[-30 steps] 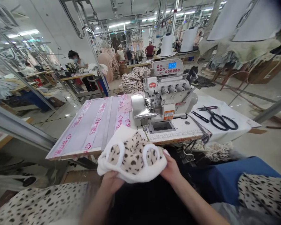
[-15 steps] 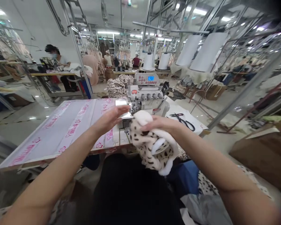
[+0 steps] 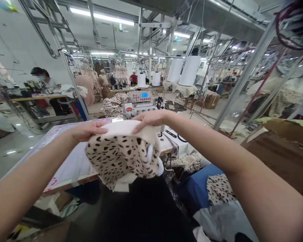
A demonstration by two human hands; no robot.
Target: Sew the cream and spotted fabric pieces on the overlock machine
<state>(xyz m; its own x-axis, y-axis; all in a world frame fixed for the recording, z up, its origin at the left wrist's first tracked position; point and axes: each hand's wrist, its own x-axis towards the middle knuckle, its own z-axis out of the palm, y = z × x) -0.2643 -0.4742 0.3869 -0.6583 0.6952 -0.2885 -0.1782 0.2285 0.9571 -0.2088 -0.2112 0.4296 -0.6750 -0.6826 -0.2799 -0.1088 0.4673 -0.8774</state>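
Observation:
A cream plush garment piece with dark leopard spots (image 3: 121,155) hangs in front of me, its white fleece edge at the top. My left hand (image 3: 87,131) grips that edge from the left, and my right hand (image 3: 150,119) holds it from above on the right. The piece hides the front of the overlock sewing machine (image 3: 138,105) behind it, so its needle area does not show. A white loop of trim (image 3: 149,154) shows at the piece's right side.
A white work table with pink-printed film (image 3: 65,158) lies to the left. Black scissors (image 3: 181,138) are partly hidden past my right hand. More spotted fabric (image 3: 219,190) lies on blue cloth at lower right. A seated co-worker (image 3: 44,80) works at the far left, among metal poles and white thread cones.
My left hand has left the machine and now holds the piece. Both hands have raised and spread it, turning its spotted side toward me. The view has tilted up and drawn back from the machine.

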